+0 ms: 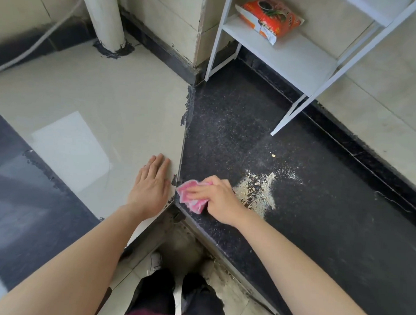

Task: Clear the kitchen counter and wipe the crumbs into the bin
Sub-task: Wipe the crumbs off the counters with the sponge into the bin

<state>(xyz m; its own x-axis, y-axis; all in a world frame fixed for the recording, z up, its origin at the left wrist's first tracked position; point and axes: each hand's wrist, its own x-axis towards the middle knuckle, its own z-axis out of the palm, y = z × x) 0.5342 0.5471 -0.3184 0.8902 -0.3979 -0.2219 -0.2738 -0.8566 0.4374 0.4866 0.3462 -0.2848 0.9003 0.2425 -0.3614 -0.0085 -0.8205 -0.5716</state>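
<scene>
Clutching the pink cloth (193, 196) on the black granite counter (318, 220) beside the crumbs (257, 189), the right hand (218, 200) should sweep steadily; the left hand (151, 185) lies flat, empty.

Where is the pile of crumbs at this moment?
In the head view, the crumb pile lies on the black counter, lower centre-right, just to the right of the right hand that holds the pink cloth.
</scene>
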